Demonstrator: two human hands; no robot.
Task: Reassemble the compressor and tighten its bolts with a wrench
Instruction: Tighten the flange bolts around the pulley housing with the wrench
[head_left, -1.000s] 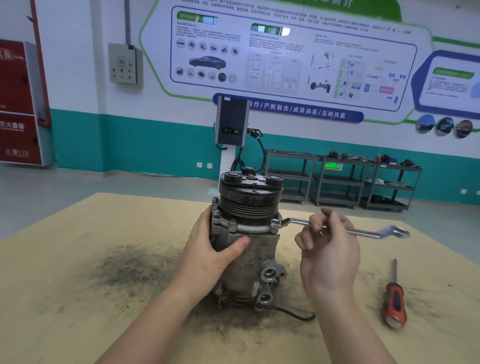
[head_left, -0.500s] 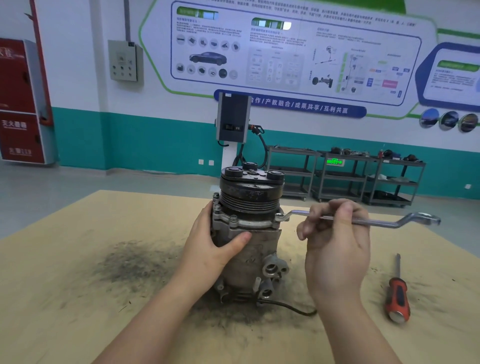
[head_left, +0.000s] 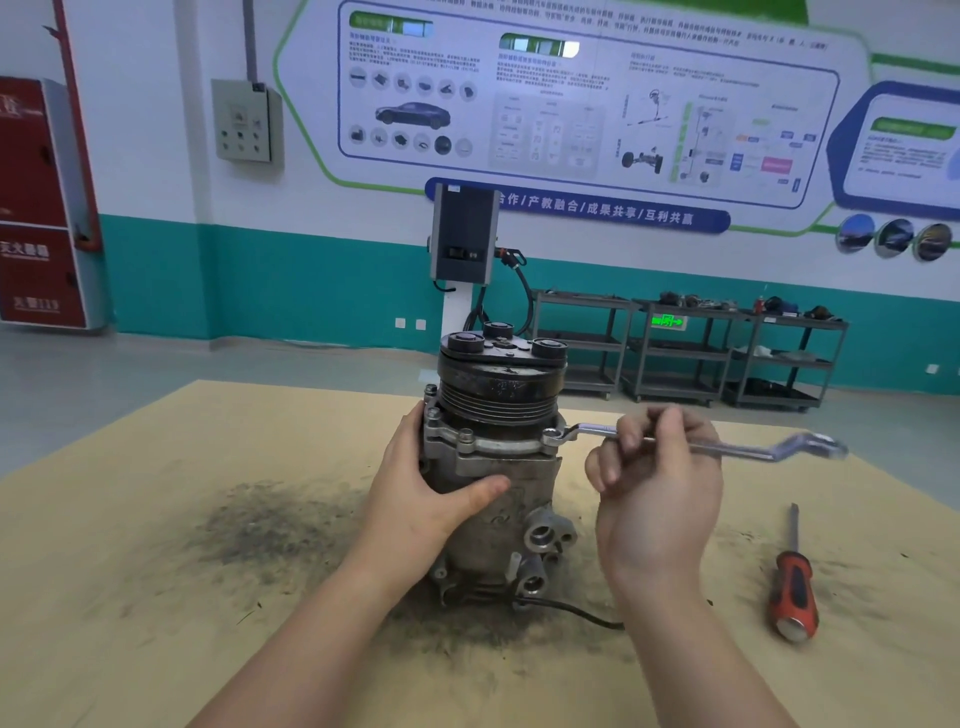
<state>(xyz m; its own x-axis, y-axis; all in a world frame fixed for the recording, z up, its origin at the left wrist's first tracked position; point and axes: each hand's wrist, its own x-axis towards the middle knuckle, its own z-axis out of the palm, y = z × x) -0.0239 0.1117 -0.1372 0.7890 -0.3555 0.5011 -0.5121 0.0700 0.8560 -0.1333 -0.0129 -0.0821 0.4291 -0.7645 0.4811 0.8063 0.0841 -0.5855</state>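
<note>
Wrench (head_left: 675, 446) — seemingly ringing a bolt — pinched by right hand (head_left: 657, 499); left hand (head_left: 421, 493) grips compressor (head_left: 498, 457).

Left hand (head_left: 421, 493) wrapped round compressor (head_left: 498, 457) body, thumb lying across front, fingers hidden behind. Left forearm reaches in from lower left. Right hand (head_left: 657, 493) raised, back toward camera, fingers curled over wrench (head_left: 727, 447) shaft; grip looks loose, though fingertips blurred. Right forearm rises from lower right.
</note>
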